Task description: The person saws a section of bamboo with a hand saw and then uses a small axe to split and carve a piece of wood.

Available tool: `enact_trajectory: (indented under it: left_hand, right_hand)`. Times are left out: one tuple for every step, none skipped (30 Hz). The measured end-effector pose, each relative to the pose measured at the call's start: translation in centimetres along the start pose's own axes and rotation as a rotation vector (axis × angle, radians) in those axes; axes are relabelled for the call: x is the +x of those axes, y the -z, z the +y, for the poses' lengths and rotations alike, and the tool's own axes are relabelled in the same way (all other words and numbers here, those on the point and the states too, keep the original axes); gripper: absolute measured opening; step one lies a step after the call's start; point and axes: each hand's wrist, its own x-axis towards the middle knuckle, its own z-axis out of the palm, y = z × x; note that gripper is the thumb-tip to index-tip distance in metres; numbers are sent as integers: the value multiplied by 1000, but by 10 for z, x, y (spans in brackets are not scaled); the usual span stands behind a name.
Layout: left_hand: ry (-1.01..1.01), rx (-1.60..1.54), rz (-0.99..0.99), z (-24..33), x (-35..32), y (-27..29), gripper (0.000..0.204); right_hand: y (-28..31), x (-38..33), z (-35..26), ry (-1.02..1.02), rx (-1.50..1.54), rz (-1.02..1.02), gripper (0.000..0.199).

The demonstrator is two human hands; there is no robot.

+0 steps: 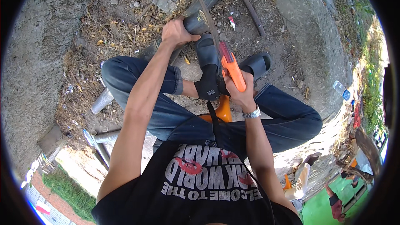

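Observation:
My right hand (pixel 241 93) is closed around the orange handle of a hand saw (pixel 234 73). Its long thin blade points away from me and crosses a thick dark pole (pixel 196 23), which looks like bamboo. A pale notch shows on the pole beside the blade. My left hand (pixel 176 32) grips the pole just left of the blade, fingers wrapped over it and thumb toward the saw. Part of the pole lies behind that hand and wrist. Close to the blade is my foot in a black slide sandal (pixel 206 50); the other sandal (pixel 258 64) is further right.
An orange stool (pixel 224 109) is under me. Ahead on the right lies a hatchet-like tool (pixel 252 12) with a dark handle. Large rocks flank me on the left (pixel 37 71) and right (pixel 310 37). A plastic bottle (pixel 341 90) lies at right; grey pipes (pixel 102 101) lie at left.

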Motion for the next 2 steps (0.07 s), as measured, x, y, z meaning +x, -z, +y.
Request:
enact_trajectory:
  left_hand:
    - [19, 4, -22, -8, 7, -3, 113]
    - [10, 40, 9, -13, 9, -2, 114]
  right_hand:
    - [-1, 12, 4, -5, 16, -32, 14]
    - [0, 16, 6, -2, 17, -28, 16]
